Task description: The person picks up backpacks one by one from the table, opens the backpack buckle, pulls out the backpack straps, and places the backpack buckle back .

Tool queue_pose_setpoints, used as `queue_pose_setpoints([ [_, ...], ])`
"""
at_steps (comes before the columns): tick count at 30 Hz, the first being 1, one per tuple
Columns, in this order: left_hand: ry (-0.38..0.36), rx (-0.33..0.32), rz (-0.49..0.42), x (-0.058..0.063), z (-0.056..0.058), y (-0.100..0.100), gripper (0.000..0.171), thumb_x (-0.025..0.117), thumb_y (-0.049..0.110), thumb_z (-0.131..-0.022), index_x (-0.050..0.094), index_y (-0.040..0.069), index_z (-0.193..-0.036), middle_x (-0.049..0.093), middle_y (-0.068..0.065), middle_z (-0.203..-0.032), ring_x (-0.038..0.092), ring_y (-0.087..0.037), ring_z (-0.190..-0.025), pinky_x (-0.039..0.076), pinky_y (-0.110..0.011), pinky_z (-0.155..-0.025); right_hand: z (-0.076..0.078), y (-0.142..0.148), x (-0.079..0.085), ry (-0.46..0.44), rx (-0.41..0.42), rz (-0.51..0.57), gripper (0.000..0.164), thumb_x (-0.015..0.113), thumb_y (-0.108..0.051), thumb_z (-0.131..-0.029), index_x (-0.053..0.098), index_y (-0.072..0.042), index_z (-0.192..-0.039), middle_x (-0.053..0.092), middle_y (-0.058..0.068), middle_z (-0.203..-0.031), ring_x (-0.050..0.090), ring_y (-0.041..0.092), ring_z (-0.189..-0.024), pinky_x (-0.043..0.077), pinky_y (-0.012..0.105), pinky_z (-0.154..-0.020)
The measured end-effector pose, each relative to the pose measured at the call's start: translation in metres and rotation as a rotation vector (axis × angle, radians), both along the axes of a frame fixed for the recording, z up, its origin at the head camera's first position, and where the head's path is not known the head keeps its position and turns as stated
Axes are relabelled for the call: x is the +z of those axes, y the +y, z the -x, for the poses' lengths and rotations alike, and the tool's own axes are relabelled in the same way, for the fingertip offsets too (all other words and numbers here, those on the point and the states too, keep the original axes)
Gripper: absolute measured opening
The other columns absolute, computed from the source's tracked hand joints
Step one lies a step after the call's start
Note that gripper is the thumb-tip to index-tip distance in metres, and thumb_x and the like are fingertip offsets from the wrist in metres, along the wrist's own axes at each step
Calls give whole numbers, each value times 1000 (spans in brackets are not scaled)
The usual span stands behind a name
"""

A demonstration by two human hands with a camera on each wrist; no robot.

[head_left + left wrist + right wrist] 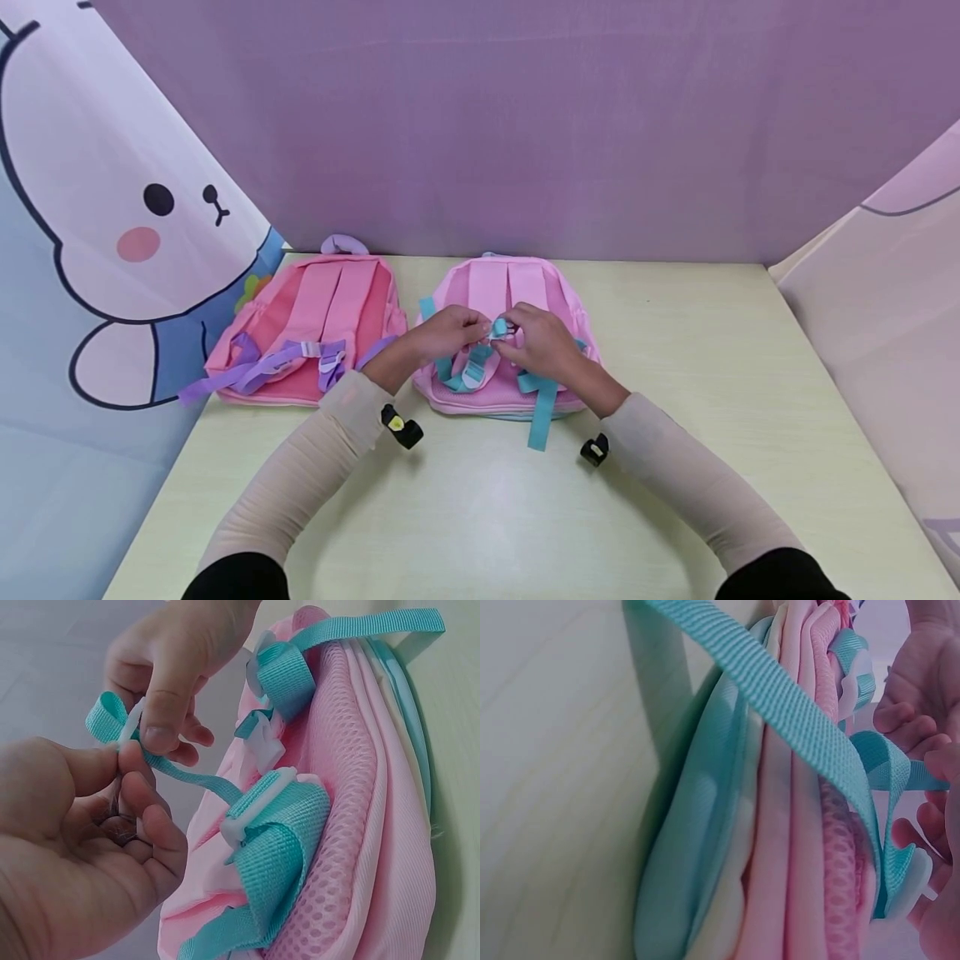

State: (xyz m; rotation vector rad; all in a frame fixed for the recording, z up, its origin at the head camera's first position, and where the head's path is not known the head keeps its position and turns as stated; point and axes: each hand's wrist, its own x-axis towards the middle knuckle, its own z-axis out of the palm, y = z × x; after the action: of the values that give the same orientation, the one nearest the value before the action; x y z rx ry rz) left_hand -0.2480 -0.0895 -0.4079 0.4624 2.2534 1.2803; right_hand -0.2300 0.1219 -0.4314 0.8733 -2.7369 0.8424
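A pink backpack (525,283) with a mesh back lies on the table, its teal straps facing up. Above it, both hands meet at a narrow teal strap (196,780) threaded through a small white plastic buckle (133,721). My left hand (450,333) pinches the buckle's end between thumb and forefinger. From the other side my right hand (551,340) pinches the strap beside the buckle, where a teal loop (105,716) sticks up. A wider teal strap (542,421) hangs over the backpack's front edge. The right fingertips are partly hidden.
To the left lies a coral-pink backpack (375,308) with purple straps (262,371) and a purple top handle (343,244). Both backpacks rest on a pale wooden table (480,517). A purple backdrop (525,125) stands behind it, with patterned cloths at both sides.
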Motion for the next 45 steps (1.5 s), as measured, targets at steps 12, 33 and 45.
queue_pose_setpoints([
  [12, -23, 14, -5, 3, -2, 0, 23, 51, 23, -107, 69, 9, -108, 51, -7, -81, 51, -25, -76, 43, -29, -66, 1, 0, -2, 9, -4, -2, 31, 80, -24, -88, 70, -6, -110, 67, 6, -97, 61, 18, -81, 58, 31, -76],
  [33, -24, 14, -25, -2, 2, -2, 23, 51, 22, -108, 69, 7, -107, 53, -6, -83, 50, -23, -76, 42, -24, -62, 1, 1, -3, -4, -5, 11, 37, 79, -27, -89, 69, -6, -118, 68, 7, -104, 63, 19, -86, 58, 32, -79],
  [45, -15, 0, -27, -3, 2, -1, 25, 50, 23, -108, 69, 7, -106, 54, -6, -82, 51, -22, -74, 43, -26, -64, -1, 0, 0, 21, 1, 35, 33, 79, -23, -88, 69, -5, -114, 67, 7, -101, 62, 19, -84, 59, 33, -78],
])
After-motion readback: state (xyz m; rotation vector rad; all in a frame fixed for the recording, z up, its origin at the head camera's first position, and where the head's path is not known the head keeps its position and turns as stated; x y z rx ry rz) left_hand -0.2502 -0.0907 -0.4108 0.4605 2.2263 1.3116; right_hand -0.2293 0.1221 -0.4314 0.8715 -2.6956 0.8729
